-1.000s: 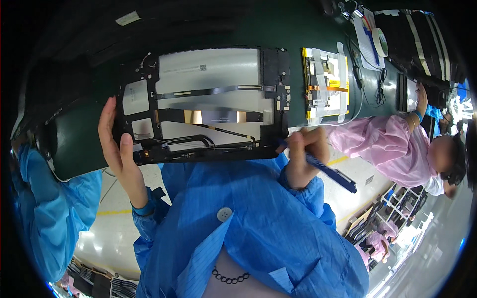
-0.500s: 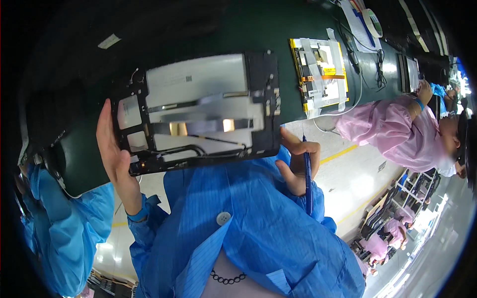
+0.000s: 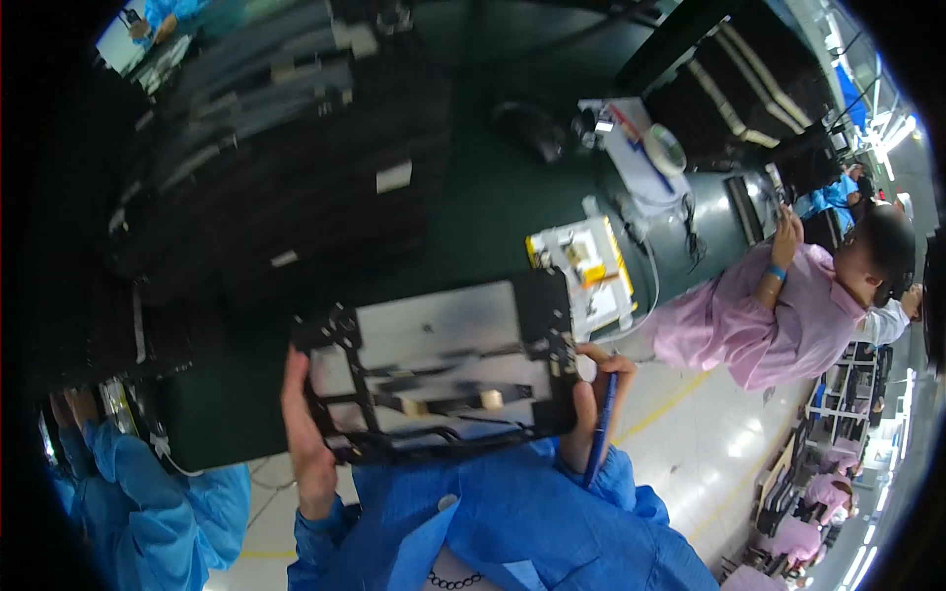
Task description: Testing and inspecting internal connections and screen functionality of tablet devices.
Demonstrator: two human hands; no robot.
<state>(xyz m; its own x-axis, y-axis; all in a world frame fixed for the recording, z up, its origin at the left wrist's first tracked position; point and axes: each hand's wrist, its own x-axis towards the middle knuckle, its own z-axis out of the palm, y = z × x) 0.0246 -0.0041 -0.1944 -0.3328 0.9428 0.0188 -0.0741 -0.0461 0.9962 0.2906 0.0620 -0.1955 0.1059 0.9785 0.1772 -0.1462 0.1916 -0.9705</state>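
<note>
Left hand (image 3: 308, 433) with extended fingers (image 3: 295, 376), right hand (image 3: 585, 412) curled.

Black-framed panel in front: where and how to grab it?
I'd take the panel by the short ends of its black frame, left grip from the left, right grip from the right. It's wide and flat, its right end higher in the picture; the strips crossing its middle face the camera and look easy to snag, so probably keep off them.
</note>
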